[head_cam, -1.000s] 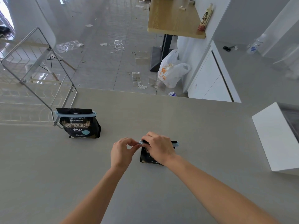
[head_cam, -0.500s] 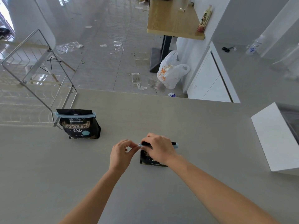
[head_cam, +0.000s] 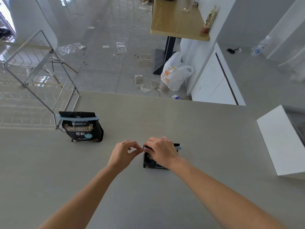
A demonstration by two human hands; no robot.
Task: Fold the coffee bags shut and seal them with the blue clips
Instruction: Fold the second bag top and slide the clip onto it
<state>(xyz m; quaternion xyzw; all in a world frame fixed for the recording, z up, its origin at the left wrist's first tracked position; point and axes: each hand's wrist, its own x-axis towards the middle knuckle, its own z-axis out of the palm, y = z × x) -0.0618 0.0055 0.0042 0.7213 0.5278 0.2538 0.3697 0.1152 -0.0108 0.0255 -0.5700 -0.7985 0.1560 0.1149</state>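
Observation:
Two black coffee bags stand on the grey counter. The left bag [head_cam: 82, 128] has a blue clip [head_cam: 77, 117] across its folded top. The second bag [head_cam: 149, 161] stands at centre, mostly hidden by my right hand [head_cam: 160, 151], which presses over its folded top. A second blue clip [head_cam: 179, 147] lies along that top, its right end showing past my fingers. My left hand [head_cam: 123, 153] pinches the clip's left end between thumb and fingertips.
A wire rack [head_cam: 41, 83] stands at the counter's left, just behind the clipped bag. A white box [head_cam: 280, 141] sits at the right edge. The counter's far edge [head_cam: 148, 95] drops to a littered floor.
Both hands and the centre bag have stayed almost in place. My left fingers have closed a little tighter on the clip's left end.

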